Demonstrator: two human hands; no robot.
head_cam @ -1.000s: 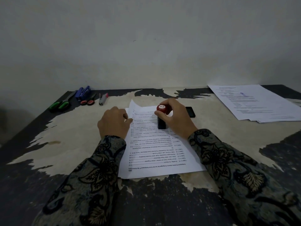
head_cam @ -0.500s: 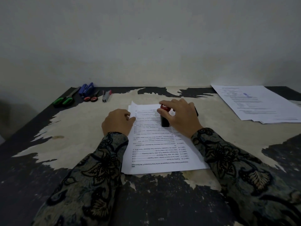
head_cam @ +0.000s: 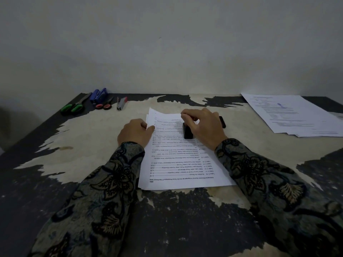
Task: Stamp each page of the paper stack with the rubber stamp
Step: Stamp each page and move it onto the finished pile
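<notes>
A: In the head view, why is the left hand sitting at the left edge of the paper stack?

B: It looks to be steadying the sheets; its fingers are curling against that edge, with the top page's far corner lifting just beside them. Whether they are pinching a sheet, I cannot tell.

A: And the right hand?

B: It is pressing down on the rubber stamp, fingers wrapping over its top so the knob is hidden. Only the black body is showing below them, standing upright on the top page's far half.

A: Where is the stack lying?

B: Near the middle of the table, between both sleeves; another sheaf of papers is lying far right.
</notes>
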